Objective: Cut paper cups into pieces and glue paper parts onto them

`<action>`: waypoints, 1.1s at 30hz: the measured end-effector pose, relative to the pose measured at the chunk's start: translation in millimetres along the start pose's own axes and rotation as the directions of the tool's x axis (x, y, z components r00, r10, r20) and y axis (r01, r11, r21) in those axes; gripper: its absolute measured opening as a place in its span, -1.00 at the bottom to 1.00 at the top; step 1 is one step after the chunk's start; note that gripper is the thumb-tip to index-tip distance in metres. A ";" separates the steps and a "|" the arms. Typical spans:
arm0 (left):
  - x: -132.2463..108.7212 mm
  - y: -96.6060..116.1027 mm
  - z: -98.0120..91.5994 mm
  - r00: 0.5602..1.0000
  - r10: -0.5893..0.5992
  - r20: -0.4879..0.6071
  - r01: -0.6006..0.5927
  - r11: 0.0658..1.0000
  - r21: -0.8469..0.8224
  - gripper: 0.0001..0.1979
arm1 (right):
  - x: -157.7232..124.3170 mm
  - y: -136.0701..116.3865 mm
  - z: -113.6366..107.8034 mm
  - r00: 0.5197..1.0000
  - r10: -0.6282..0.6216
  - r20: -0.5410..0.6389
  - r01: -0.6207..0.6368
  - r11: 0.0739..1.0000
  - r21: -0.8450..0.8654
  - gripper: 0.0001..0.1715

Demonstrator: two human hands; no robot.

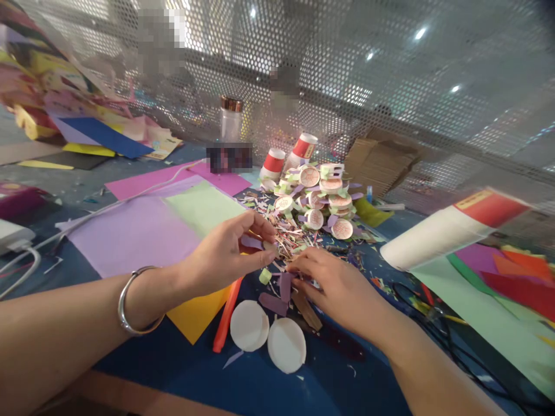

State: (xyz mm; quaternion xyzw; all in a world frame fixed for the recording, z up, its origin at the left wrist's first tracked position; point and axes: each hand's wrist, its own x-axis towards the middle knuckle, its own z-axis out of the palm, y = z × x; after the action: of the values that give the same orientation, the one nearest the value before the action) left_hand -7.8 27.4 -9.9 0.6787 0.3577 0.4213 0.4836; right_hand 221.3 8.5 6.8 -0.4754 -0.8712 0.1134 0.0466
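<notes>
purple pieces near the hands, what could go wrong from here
The loose purple pieces could get lost if swept into the heap of scraps just beyond. A knock from the left hand or right hand might topple the pile of round pieces farther back. The white discs lie loose nearby and could be nudged out of place.

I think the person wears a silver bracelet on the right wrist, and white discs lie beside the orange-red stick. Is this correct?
Not quite: the head view shows the silver bracelet on the left wrist, not the right one. The white discs do lie beside the orange-red stick.
</notes>
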 end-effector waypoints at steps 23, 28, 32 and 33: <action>4.3 -11.1 1.0 0.959 -0.277 -0.062 0.258 0.941 -0.218 -0.76 | -84.9 102.5 -22.7 0.886 0.464 -0.011 -0.464 0.883 -0.065 -0.47; 3.9 -10.2 0.0 0.965 -0.261 -0.016 0.239 0.905 -0.352 -0.77 | -81.5 103.1 -19.9 0.895 0.446 0.009 -0.436 0.879 -0.194 -0.56; 4.6 -9.0 0.3 0.962 -0.272 0.012 0.249 0.863 -0.439 -0.80 | -74.9 96.1 -21.9 0.884 0.466 0.026 -0.446 0.859 -0.252 -0.67; 4.7 -8.7 0.3 0.962 -0.273 0.018 0.252 0.859 -0.446 -0.80 | -74.2 94.4 -23.1 0.881 0.473 0.010 -0.456 0.854 -0.250 -0.67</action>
State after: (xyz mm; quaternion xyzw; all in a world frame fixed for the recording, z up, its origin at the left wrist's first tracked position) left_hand -6.4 33.9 -17.2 0.4854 0.3523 0.4375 0.6700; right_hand 343.2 -0.9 8.3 -0.6694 -0.7389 0.0317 -0.0709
